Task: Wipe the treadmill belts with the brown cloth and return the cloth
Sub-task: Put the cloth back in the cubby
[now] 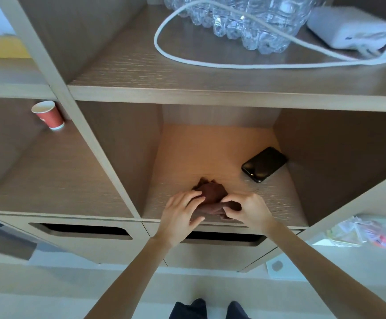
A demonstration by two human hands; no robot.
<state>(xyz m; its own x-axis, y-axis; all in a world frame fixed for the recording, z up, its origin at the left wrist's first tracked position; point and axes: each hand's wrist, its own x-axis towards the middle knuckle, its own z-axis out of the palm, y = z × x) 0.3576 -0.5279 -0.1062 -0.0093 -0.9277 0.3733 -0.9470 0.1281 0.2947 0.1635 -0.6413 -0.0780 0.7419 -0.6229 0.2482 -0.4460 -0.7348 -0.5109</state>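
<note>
**Step in hand.** The brown cloth [211, 196] lies bunched at the front of the middle shelf compartment [210, 148], just inside its front edge. Both hands are on it. The left hand [181, 214] holds its 9 o'clock side, fingers laid over the top and thumb beneath. The right hand [250, 209] pinches its 4 o'clock corner with curled fingers. No treadmill is in view. Whether the cloth is being taken out or put back cannot be settled from this view. The two-handed hold at the shelf edge fits either.

**Next move.** If this is pick-up, the cloth needs gathering into one hand and drawing clear towards 6 o'clock. If this is the return, it needs pushing towards 12 o'clock and both hands letting go. Either way, the phone [264, 164] at 2 o'clock of the cloth, near but not touching it, should not be caught.

**Writing and labels.** None is readable.
- The red paper cup [49, 115], in the compartment at 9 o'clock, carries a pale mark too blurred to read.
- The phone screen is dark.
- The clear plastic bottles [245, 21], white cable [187, 54] and white charger block [348, 28] on the shelf at 12 o'clock show no legible marking.
</note>
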